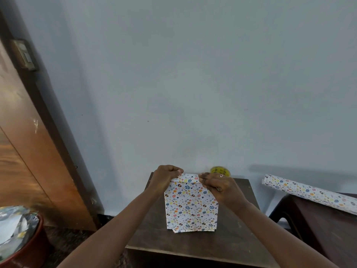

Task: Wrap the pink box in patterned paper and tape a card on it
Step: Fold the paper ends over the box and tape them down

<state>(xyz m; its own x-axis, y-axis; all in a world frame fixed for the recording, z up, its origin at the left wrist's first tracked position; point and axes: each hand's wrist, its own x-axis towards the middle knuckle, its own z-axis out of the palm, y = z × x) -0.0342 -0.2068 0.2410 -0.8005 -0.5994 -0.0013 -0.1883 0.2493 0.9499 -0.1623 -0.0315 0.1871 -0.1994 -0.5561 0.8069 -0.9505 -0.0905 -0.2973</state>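
Patterned paper (190, 206) hides the box completely, mid-way across my small dark table (222, 246). My left hand (164, 177) and right hand (220, 187) each pinch its far fold. A yellow tape roll (220, 170) sits half hidden behind my right hand. The paper roll (309, 192) lies on the neighbouring table (318, 235).

wrapped box (190, 209): white patterned paper all over, flat on tabletop (237, 238), far flap raised
tape roll (220, 171): yellow, just behind box
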